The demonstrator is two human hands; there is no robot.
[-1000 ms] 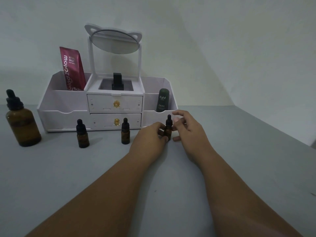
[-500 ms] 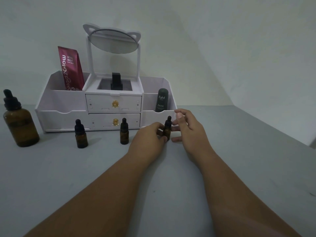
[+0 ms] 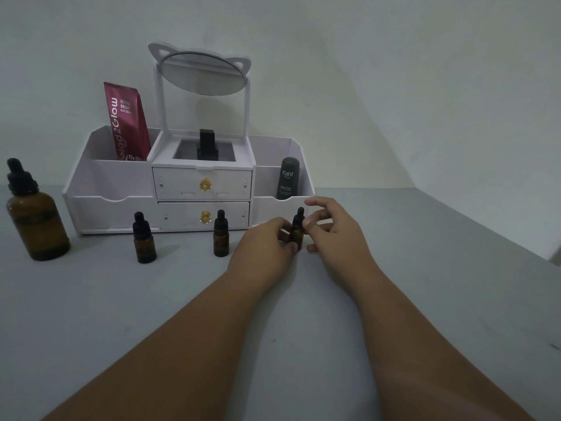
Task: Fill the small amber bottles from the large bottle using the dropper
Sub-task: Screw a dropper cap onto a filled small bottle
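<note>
This is a dressing corner in a home. A white cosmetics organiser (image 3: 112,183) with a cat-eared mirror (image 3: 203,74) and two gold-knobbed drawers (image 3: 182,185) stands on a grey surface (image 3: 425,268) against a bare wall (image 3: 394,86). Its side compartments hold a red skincare pouch (image 3: 126,123) and a dark Kahf bottle (image 3: 287,177).

Dim, flat light; muted colours. Faint soft shadows on the matte grey bench (image 3: 121,299) before the white plastic drawer organiser (image 3: 115,183). Wide-angle stretch at frame edges.
</note>
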